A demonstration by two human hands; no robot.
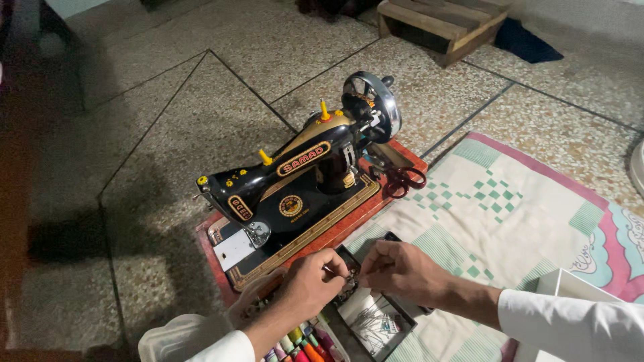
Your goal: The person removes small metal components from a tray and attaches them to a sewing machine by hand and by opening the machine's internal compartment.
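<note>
A black hand-crank sewing machine (295, 177) with gold trim stands on a red wooden base (349, 218) on the floor. In front of it lies an open black tray (376, 322) holding pins and small metal parts. My left hand (308, 281) hovers over the tray's far end with fingers pinched, apparently on a small piece that I cannot make out. My right hand (402, 268) is beside it, fingers curled down into the tray. Both wear white sleeves.
Red-handled scissors (402, 179) lie on the base by the handwheel (372, 104). A checked quilt (496, 208) covers the floor at right. Several coloured thread spools (298, 348) and a clear plastic box (181, 338) sit near me. A wooden stool (439, 23) stands far back.
</note>
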